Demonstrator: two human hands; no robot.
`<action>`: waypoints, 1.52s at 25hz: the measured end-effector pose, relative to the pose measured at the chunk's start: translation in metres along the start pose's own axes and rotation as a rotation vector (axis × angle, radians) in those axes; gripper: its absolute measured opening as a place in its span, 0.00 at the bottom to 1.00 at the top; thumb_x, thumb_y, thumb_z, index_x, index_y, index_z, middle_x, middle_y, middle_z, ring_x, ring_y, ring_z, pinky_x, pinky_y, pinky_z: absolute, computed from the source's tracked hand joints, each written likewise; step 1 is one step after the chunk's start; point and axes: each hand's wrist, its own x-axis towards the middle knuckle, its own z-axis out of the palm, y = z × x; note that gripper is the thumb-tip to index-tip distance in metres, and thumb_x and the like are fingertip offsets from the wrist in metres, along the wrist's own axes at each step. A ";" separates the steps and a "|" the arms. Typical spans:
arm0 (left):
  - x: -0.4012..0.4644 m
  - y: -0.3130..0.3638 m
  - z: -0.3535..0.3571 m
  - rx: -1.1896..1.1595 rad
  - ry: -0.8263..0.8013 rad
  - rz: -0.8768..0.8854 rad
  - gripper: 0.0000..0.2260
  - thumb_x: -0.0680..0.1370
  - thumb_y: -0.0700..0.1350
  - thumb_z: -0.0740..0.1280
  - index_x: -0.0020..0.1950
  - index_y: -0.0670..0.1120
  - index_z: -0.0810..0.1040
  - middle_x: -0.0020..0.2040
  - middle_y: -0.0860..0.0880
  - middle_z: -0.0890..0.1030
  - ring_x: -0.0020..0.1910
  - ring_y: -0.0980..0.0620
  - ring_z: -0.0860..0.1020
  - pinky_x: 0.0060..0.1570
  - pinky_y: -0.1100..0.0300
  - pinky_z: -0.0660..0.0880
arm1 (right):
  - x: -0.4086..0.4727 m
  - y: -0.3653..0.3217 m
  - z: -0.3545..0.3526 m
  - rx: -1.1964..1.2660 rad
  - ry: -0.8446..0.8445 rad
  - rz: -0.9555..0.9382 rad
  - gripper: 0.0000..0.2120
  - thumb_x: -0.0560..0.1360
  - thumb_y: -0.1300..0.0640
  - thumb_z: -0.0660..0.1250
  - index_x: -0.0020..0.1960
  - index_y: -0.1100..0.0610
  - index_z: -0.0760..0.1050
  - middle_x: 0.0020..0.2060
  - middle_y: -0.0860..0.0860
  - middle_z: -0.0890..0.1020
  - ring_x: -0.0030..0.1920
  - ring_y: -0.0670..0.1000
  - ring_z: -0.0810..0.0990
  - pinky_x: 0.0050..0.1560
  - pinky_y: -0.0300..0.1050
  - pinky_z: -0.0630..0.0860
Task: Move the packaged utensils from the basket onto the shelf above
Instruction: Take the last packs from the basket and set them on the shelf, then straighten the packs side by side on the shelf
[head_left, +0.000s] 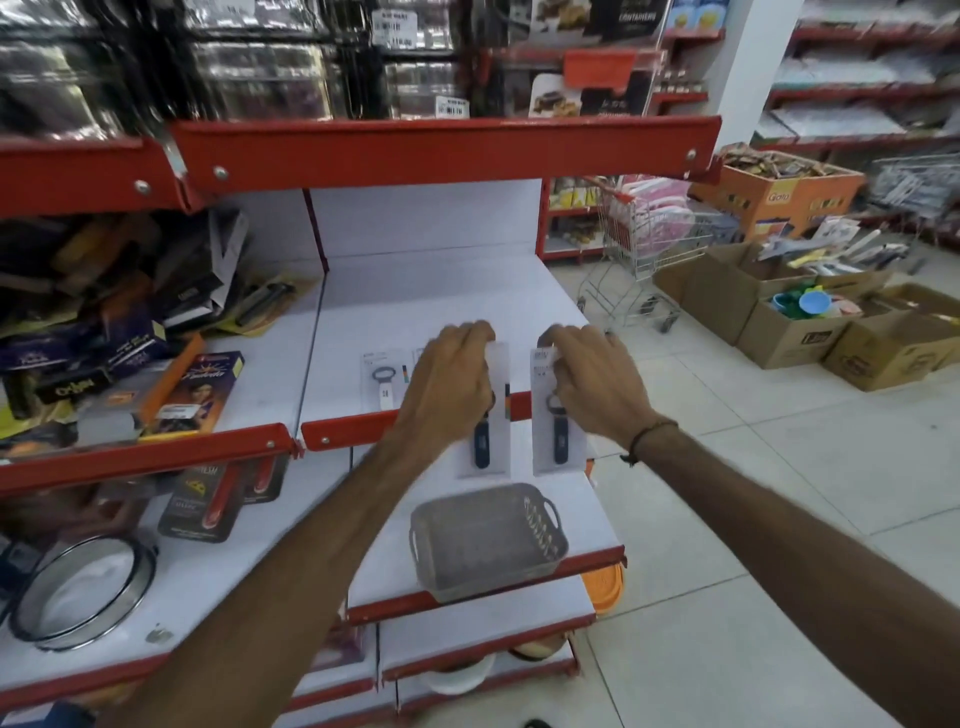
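While both arms reach over the grey basket (485, 540), left hand (451, 387) clamped on one pack (485, 447), right hand (592, 387) clamped on another (556, 441); both hanging over shelf (441, 296) edge. Third pack (385, 376) lying flat, far left.

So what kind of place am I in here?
Most likely a household-goods shop: red-edged white display shelves with price stickers, a small wire shopping trolley in the aisle, and open brown cardboard stock boxes on the tiled floor.
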 end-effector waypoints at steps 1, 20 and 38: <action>0.020 0.001 -0.008 -0.010 0.008 -0.031 0.11 0.80 0.36 0.63 0.62 0.39 0.75 0.58 0.39 0.81 0.56 0.41 0.78 0.58 0.50 0.75 | 0.017 0.003 -0.009 0.010 0.025 0.015 0.10 0.75 0.60 0.55 0.53 0.52 0.70 0.41 0.50 0.79 0.42 0.53 0.73 0.45 0.50 0.70; 0.130 -0.092 0.082 0.093 -0.433 -0.343 0.15 0.82 0.41 0.58 0.66 0.44 0.77 0.70 0.44 0.77 0.71 0.42 0.71 0.74 0.44 0.59 | 0.141 0.081 0.094 0.007 -0.524 0.165 0.18 0.77 0.58 0.56 0.66 0.51 0.70 0.61 0.54 0.81 0.58 0.59 0.79 0.51 0.52 0.69; 0.040 -0.168 -0.037 0.187 -0.793 -0.454 0.35 0.70 0.55 0.75 0.75 0.52 0.69 0.75 0.50 0.70 0.71 0.46 0.71 0.71 0.49 0.71 | 0.137 -0.031 0.116 0.263 -0.867 -0.014 0.35 0.61 0.45 0.82 0.66 0.43 0.76 0.71 0.48 0.72 0.69 0.54 0.71 0.70 0.51 0.69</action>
